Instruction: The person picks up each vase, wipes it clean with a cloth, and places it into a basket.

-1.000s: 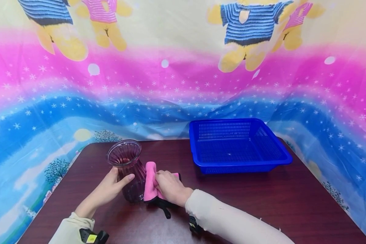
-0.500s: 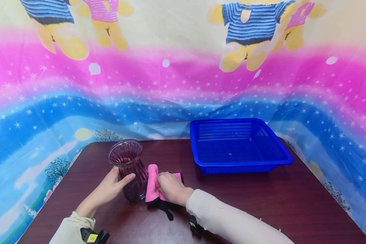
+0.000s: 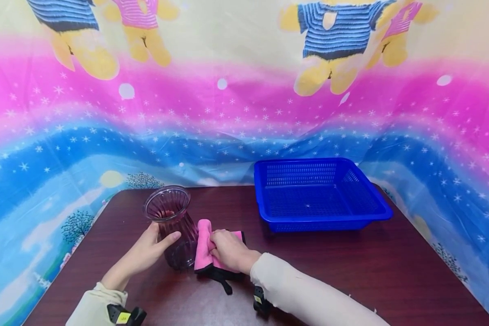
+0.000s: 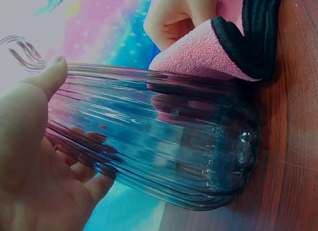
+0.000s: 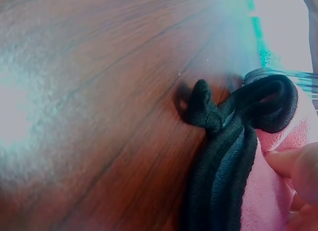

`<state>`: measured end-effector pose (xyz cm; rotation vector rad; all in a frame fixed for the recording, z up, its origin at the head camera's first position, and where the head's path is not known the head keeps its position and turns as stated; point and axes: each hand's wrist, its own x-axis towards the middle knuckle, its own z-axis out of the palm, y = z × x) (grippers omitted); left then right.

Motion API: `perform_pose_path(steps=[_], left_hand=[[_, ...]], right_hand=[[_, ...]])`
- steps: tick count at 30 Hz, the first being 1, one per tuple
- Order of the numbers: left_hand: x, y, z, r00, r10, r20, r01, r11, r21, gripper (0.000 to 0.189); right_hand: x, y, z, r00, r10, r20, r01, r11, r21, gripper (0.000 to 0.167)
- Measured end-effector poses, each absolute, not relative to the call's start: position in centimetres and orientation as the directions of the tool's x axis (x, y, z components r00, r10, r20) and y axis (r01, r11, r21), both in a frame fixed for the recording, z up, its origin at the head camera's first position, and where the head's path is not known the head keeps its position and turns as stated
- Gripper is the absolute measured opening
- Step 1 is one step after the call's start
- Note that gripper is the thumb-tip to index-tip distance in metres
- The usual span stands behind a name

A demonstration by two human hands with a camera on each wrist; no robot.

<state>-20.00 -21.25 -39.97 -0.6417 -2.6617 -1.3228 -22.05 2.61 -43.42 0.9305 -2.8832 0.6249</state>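
A ribbed, purple-tinted glass vase (image 3: 179,240) with a flared rim stands on the left half of the table. My left hand (image 3: 146,249) grips it from the left, thumb across the front and fingers behind, seen through the glass in the left wrist view. Bunched in my right hand (image 3: 230,251) is a pink cloth (image 3: 205,249) with black edging and a small black loop. The folded cloth lies against the vase's right side in the left wrist view. In the right wrist view the cloth's black edge (image 5: 218,176) hangs down by the tabletop, with fingers pinching the pink part.
A blue plastic basket (image 3: 323,219) with perforated walls stands at the back right of the dark wooden table (image 3: 350,271). Behind and beside the table hangs a colourful printed curtain (image 3: 228,108). Black wrist cameras sit on both sleeves.
My right hand and the pink cloth have shifted very slightly right and down from where they were a second ago. The left hand still holds the vase in the same spot.
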Motion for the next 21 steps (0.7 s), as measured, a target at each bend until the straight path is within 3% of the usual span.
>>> perform_pose_path(steps=[14,21], left_hand=[[-19.97,-21.2,-39.75,-0.905,0.332,0.266,0.412,0.526,0.744,0.048],[-19.87,-21.17,-39.62,-0.918,0.307,0.252,0.389,0.565,0.728,0.06]], right_hand=[[-22.18,2.71,-43.04,-0.818,-0.541,0.194,-0.57,0.721,-0.394,0.03],[-21.98,2.6,-42.49,-0.814,-0.531,0.235,-0.579,0.71,-0.4,0.031]])
